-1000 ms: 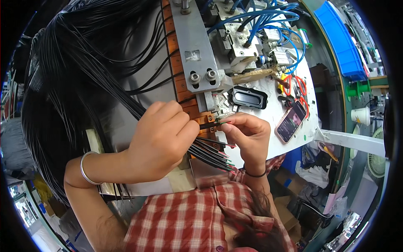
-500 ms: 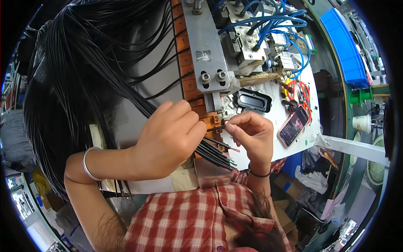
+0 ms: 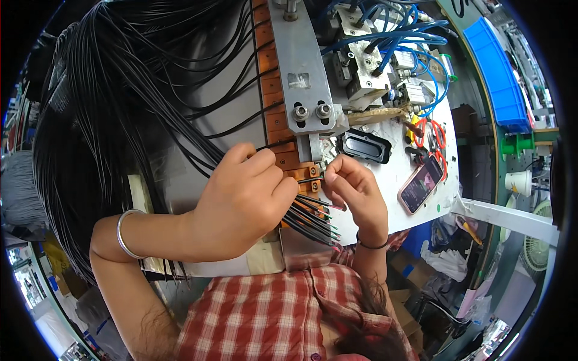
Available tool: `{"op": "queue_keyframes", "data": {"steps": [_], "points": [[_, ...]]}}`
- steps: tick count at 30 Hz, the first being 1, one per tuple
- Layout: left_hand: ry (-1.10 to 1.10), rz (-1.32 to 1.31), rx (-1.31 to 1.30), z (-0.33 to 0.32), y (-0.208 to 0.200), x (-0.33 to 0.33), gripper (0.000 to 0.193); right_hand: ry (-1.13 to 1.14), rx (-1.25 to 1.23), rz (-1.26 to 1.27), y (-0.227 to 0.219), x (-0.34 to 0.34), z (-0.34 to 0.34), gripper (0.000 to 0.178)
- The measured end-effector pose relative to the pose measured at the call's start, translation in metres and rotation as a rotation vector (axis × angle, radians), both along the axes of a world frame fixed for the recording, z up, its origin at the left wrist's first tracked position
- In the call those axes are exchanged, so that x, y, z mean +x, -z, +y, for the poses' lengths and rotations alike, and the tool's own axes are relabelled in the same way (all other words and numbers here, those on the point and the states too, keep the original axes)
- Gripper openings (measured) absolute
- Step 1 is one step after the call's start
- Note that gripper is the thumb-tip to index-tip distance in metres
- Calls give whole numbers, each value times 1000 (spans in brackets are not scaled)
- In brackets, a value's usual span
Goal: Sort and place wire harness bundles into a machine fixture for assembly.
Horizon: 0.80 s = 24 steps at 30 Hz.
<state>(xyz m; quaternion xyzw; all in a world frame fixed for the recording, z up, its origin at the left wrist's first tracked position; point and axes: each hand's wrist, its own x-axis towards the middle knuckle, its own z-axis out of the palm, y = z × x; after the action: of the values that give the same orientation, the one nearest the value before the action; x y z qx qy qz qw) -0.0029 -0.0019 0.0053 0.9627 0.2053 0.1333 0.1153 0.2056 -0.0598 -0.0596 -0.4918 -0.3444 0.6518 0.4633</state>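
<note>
My left hand [image 3: 247, 194] is curled into a fist, back uppermost, over the black cable [image 3: 309, 180]. The fingers close about it, though their tips are hidden beneath. This grip appears to steady the cable where it crosses the near end of the orange fixture rail [image 3: 278, 123]. Whether it is seated there, I cannot tell.

My right hand [image 3: 359, 197] is at the cable's free end, just beyond the rail. Thumb and forefinger are drawn close together at the tip, where a little red shows; I cannot tell whether they pinch it. Holding both sides of the rail probably limits twisting.

Further cable ends [image 3: 312, 228] fan out below the left fist, thin coloured cores exposed, all facing right, presumably for easy reach. Other cables run from the large bundle [image 3: 99, 66] to the rail under the steel clamp plate [image 3: 301, 75].

The black tray [image 3: 365, 146], red-handled tool [image 3: 442, 137] and phone [image 3: 421, 185] lie on the desk [image 3: 394, 220], beyond my right hand.
</note>
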Motion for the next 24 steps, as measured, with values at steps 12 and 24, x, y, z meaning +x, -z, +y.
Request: {"op": "queue_keyframes", "data": {"steps": [12,24], "points": [[-1,-62,55,2,3,1,25,197,263,-154,-9,-10,-12,8],[-9,-43,-15,4,-2,0,31,58,145,171,-8,-4,-12,4]]}}
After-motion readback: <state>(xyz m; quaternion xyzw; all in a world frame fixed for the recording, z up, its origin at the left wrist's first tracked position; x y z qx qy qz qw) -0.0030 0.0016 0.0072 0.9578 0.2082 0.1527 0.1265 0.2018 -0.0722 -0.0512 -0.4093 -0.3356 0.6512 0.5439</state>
